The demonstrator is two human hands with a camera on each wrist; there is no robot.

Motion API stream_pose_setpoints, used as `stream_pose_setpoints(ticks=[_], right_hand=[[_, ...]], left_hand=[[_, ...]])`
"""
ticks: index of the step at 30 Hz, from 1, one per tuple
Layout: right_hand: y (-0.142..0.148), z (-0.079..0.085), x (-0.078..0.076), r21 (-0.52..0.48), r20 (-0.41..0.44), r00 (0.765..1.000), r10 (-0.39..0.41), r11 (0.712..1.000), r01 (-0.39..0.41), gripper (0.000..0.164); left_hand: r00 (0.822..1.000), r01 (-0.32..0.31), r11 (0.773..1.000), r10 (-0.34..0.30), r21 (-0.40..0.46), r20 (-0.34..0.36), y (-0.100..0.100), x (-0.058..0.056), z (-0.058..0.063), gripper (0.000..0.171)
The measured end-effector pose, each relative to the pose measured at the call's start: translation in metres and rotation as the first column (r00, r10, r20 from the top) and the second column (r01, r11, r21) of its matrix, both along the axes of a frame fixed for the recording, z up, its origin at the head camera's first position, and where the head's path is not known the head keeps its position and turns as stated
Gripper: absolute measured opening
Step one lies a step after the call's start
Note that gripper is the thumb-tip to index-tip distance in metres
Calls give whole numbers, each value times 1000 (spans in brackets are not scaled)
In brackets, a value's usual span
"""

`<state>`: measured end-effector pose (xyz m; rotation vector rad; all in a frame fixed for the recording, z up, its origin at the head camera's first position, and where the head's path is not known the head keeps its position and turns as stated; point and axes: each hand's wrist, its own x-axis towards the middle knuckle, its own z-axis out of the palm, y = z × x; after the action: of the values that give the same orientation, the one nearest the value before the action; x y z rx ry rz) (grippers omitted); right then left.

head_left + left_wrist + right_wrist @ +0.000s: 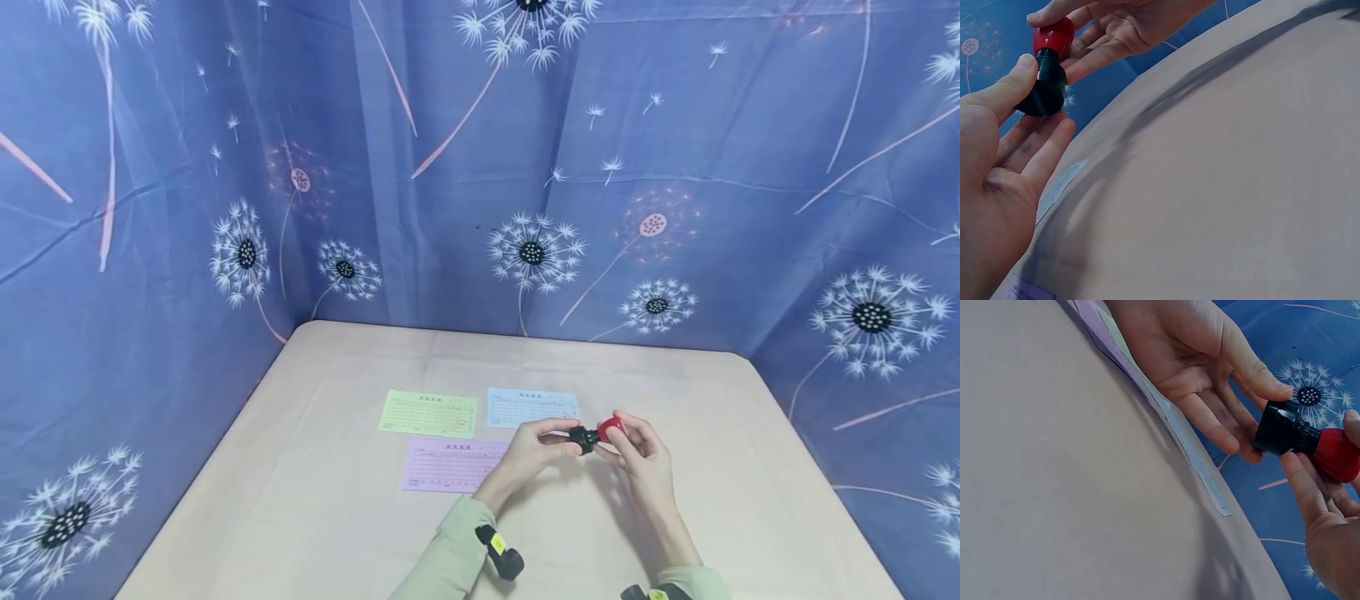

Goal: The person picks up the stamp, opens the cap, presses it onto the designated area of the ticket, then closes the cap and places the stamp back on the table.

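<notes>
A hand stamp (582, 439) with a red knob handle (1053, 39) and a black round base (1277, 428) is held above the table, tilted on its side. My left hand (529, 457) pinches the black base between thumb and fingers. On the red knob, my right hand (647, 471) keeps its grip with thumb and fingers. In the right wrist view the stamp lies between both hands, base toward the left one. The base's end face is turned out of sight.
Three printed slips lie on the cream-covered table (300, 500): a green slip (428, 414), a blue slip (531, 407) and a purple slip (450, 465), partly behind the left arm. Blue dandelion-patterned cloth (450, 208) hangs around the table's back and sides.
</notes>
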<state>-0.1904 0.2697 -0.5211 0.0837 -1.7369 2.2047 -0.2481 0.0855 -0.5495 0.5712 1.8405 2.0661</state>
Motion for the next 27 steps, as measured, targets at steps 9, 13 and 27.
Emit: stream_pose_setpoints(ticks=[9,13,27], right_hand=[[1,3,-2,18,-20,1000,21,1000,-21,29],[1,5,-3,40,-12,1000,16,999,-15,27],[6,8,-3,114,12,1000,28,993,-29,38]], left_hand=[[1000,11,1000,-11,5,-5,-2,0,4,43],[1000,21,1000,-21,5,-7,-4,0,4,43],[999,2,1000,-2,-8,-49,-3,1,3,46]])
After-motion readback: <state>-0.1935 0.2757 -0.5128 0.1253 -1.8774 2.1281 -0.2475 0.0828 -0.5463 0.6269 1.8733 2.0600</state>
